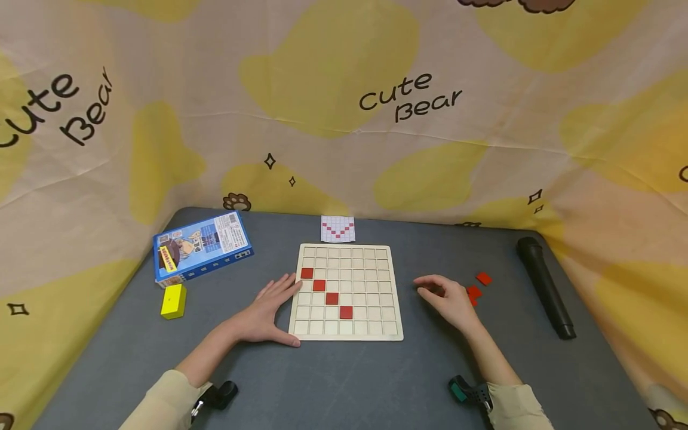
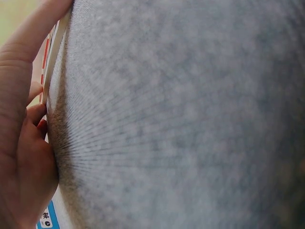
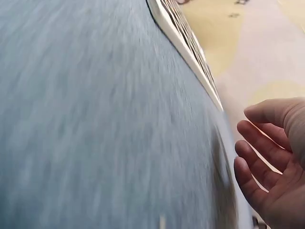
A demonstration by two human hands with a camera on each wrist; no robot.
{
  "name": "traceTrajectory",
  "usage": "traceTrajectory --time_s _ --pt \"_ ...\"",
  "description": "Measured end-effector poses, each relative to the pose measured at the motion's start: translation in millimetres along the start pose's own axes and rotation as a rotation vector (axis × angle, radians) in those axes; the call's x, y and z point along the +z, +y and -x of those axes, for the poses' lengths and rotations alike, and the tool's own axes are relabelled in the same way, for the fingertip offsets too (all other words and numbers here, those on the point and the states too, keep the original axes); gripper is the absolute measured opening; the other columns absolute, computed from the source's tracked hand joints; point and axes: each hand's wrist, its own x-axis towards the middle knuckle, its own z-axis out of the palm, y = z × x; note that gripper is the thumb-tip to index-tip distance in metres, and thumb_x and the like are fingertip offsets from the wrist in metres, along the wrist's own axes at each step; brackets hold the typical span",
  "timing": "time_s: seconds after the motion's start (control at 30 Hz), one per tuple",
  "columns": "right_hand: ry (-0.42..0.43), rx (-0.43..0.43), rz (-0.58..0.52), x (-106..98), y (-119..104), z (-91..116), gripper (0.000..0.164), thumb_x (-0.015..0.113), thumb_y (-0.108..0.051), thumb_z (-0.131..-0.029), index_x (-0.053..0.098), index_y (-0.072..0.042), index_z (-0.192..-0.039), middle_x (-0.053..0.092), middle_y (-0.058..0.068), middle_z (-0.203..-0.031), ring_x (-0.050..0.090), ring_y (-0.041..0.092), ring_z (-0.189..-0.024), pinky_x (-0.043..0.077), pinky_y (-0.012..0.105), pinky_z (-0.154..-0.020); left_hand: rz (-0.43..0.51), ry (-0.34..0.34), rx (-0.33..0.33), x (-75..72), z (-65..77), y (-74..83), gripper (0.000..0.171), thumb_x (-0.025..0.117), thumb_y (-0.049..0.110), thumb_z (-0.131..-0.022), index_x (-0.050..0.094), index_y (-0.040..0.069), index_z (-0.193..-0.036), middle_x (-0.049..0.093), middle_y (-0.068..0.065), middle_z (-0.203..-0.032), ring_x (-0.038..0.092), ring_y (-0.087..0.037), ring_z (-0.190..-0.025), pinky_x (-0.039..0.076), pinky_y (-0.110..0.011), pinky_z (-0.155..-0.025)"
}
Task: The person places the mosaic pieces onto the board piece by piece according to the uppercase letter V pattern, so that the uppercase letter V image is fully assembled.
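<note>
A pale square board with a grid of cells lies on the table, with several red square tiles set in a diagonal line down to the right. My left hand touches the board's left edge, fingers spread and thumb at the lower corner. In the left wrist view the left hand is seen beside the board's edge. My right hand hovers right of the board, fingers loosely bent. The right wrist view shows nothing between the fingers of the right hand. Loose red tiles lie just right of it.
A small card with a V-shaped pattern of coloured squares lies behind the board. At the left are a blue box and a yellow block. A black microphone-like object lies at the right. A printed cloth hangs around the table.
</note>
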Motion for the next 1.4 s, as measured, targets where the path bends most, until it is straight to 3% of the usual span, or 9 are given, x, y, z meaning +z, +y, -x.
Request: traceTrajectory --time_s 0.27,0.47,0.63,0.83,1.03,1.4 --pt "0.069 0.054 0.112 -28.6 20.0 19.7 0.021 0.066 -0.024 -0.086 0.067 -0.020 -0.106 0.066 -0.002 -0.100 0.058 0.010 -0.072 0.046 0.024 -0.063 0.002 -0.009 -0.016 -0.2 1.1 0.2 0.114 0.072 0.066 -0.061 0.021 0.013 -0.148 0.012 -0.006 -0.153 0.003 -0.024 -0.140 0.004 -0.049 -0.109" --pt "0.116 0.067 0.232 -47.2 33.6 33.3 0.023 0.063 -0.012 -0.085 0.067 -0.016 -0.107 0.064 0.001 -0.098 0.056 0.010 -0.075 0.044 0.026 -0.066 -0.004 -0.008 -0.022 1.5 0.4 -3.2 0.114 0.071 0.068 -0.061 0.020 0.014 -0.148 0.011 -0.004 -0.154 0.002 -0.021 -0.140 0.003 -0.047 -0.109" --pt "0.102 0.089 0.254 -55.7 36.8 39.8 0.029 0.059 -0.003 -0.083 0.066 -0.013 -0.109 0.063 0.006 -0.103 0.060 0.019 -0.081 0.045 0.028 -0.069 -0.003 -0.009 -0.027 1.7 0.3 -3.7 0.114 0.071 0.067 -0.061 0.020 0.015 -0.148 0.011 -0.003 -0.154 0.002 -0.021 -0.140 0.003 -0.046 -0.109" --pt "0.057 0.067 0.227 -56.0 36.8 41.1 0.034 0.057 0.005 -0.079 0.065 -0.010 -0.109 0.062 0.008 -0.104 0.062 0.024 -0.085 0.050 0.027 -0.069 -0.003 -0.002 -0.011 0.8 0.4 -2.4 0.113 0.072 0.065 -0.061 0.021 0.013 -0.148 0.011 -0.005 -0.153 0.003 -0.023 -0.140 0.003 -0.047 -0.109" --pt "0.021 0.028 0.168 -48.7 35.5 37.1 0.030 0.064 0.001 -0.080 0.066 -0.010 -0.107 0.062 0.005 -0.097 0.061 0.014 -0.082 0.050 0.019 -0.068 0.003 0.010 0.014 0.2 0.6 -0.8 0.113 0.073 0.063 -0.061 0.022 0.011 -0.147 0.013 -0.009 -0.153 0.005 -0.028 -0.140 0.005 -0.050 -0.108" --pt "0.064 0.033 0.173 -40.0 36.1 31.6 0.029 0.074 -0.013 -0.078 0.067 -0.009 -0.106 0.062 0.003 -0.086 0.057 0.007 -0.073 0.048 0.016 -0.064 0.010 0.010 0.010 -0.5 1.1 0.5 0.112 0.072 0.065 -0.062 0.022 0.012 -0.147 0.012 -0.006 -0.153 0.005 -0.025 -0.140 0.004 -0.049 -0.109"
